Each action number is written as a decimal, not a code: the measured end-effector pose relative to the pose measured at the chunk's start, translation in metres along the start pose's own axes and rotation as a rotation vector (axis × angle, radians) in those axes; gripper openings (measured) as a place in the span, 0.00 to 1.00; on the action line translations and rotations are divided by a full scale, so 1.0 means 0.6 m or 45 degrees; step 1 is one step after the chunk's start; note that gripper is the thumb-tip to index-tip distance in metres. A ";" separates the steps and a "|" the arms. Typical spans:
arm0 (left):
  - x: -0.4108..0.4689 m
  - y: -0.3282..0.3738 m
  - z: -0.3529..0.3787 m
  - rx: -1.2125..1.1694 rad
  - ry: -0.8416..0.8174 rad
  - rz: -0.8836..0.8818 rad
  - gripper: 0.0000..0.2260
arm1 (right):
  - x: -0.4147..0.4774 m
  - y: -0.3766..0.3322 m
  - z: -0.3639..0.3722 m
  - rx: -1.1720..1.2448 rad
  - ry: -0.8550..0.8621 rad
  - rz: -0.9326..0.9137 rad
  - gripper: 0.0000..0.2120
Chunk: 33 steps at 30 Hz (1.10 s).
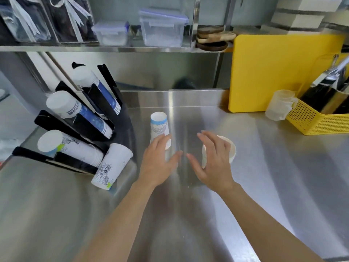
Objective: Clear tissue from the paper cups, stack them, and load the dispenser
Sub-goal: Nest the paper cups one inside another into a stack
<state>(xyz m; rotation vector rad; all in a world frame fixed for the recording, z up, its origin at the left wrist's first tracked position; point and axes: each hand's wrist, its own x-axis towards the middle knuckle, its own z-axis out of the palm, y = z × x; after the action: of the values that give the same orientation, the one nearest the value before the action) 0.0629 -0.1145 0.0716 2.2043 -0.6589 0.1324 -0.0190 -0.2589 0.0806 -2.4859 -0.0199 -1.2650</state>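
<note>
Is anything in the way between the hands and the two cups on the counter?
No. The left hand is right at the upside-down cup, and the right hand is right at the open cup.

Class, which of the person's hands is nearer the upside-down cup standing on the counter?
Left. The left hand overlaps the upside-down cup's lower edge; the right hand is off to its right.

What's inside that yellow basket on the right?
The yellow basket holds shiny metal containers, with a utensil handle sticking up. A clear plastic cup stands outside, against its left end. The basket's wall hides whatever lies at the bottom.
</note>
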 end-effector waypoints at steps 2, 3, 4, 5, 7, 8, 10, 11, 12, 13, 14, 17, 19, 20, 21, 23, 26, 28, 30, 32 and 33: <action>-0.011 -0.041 -0.031 0.089 0.116 -0.150 0.27 | 0.007 -0.036 0.033 0.179 -0.122 0.038 0.21; -0.018 -0.063 -0.046 0.138 0.165 -0.236 0.26 | 0.007 -0.053 0.052 0.282 -0.217 0.111 0.21; -0.026 -0.084 -0.061 0.179 0.202 -0.328 0.26 | 0.006 -0.070 0.071 0.399 -0.336 0.229 0.23; -0.033 -0.104 -0.074 0.212 0.218 -0.420 0.26 | 0.004 -0.087 0.090 0.521 -0.465 0.379 0.24; -0.048 -0.139 -0.097 0.263 0.196 -0.584 0.26 | 0.001 -0.114 0.131 0.726 -0.711 0.690 0.29; -0.053 -0.155 -0.107 0.274 0.184 -0.652 0.26 | -0.001 -0.124 0.153 0.778 -0.821 0.816 0.31; -0.061 -0.181 -0.123 0.284 0.179 -0.755 0.25 | -0.006 -0.143 0.193 0.861 -0.976 1.018 0.36; -0.064 -0.191 -0.128 0.297 0.163 -0.786 0.25 | -0.008 -0.152 0.212 0.912 -1.017 1.127 0.38; -0.065 -0.198 -0.130 0.308 0.134 -0.802 0.25 | -0.010 -0.162 0.228 0.960 -1.053 1.234 0.40; -0.064 -0.201 -0.131 0.314 0.103 -0.806 0.25 | -0.012 -0.171 0.243 1.003 -1.092 1.330 0.42; -0.063 -0.201 -0.129 0.297 0.076 -0.814 0.26 | -0.011 -0.180 0.254 1.033 -1.138 1.403 0.43; -0.056 -0.202 -0.122 0.155 0.033 -0.921 0.27 | -0.003 -0.192 0.281 1.080 -1.245 1.481 0.48; -0.057 -0.205 -0.121 0.040 0.016 -0.984 0.28 | 0.008 -0.185 0.295 1.133 -1.267 1.470 0.50; -0.059 -0.210 -0.119 -0.061 0.006 -1.011 0.29 | 0.015 -0.181 0.299 1.147 -1.284 1.470 0.50; -0.063 -0.213 -0.117 -0.182 -0.006 -1.041 0.30 | 0.022 -0.176 0.300 1.150 -1.308 1.469 0.49; -0.070 -0.218 -0.113 -0.360 -0.015 -1.100 0.29 | 0.029 -0.167 0.301 1.138 -1.351 1.436 0.45; -0.071 -0.228 -0.103 -0.527 0.073 -1.161 0.25 | 0.029 -0.152 0.307 1.180 -1.384 1.411 0.43; -0.070 -0.227 -0.101 -0.606 0.093 -1.131 0.21 | 0.024 -0.142 0.305 1.191 -1.446 1.344 0.44; -0.066 -0.218 -0.100 -0.720 0.124 -1.106 0.15 | 0.028 -0.134 0.294 1.191 -1.492 1.229 0.46; -0.054 -0.198 -0.105 -0.821 0.146 -1.043 0.12 | 0.041 -0.130 0.273 1.156 -1.483 1.068 0.48; -0.045 -0.184 -0.109 -0.848 0.160 -0.985 0.11 | 0.050 -0.128 0.260 1.133 -1.444 0.998 0.49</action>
<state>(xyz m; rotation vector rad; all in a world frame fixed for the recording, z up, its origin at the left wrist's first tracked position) 0.1029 0.0036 0.0312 1.6356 0.2335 -0.3052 0.1079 -0.1422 0.0433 -1.7403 0.0828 0.4675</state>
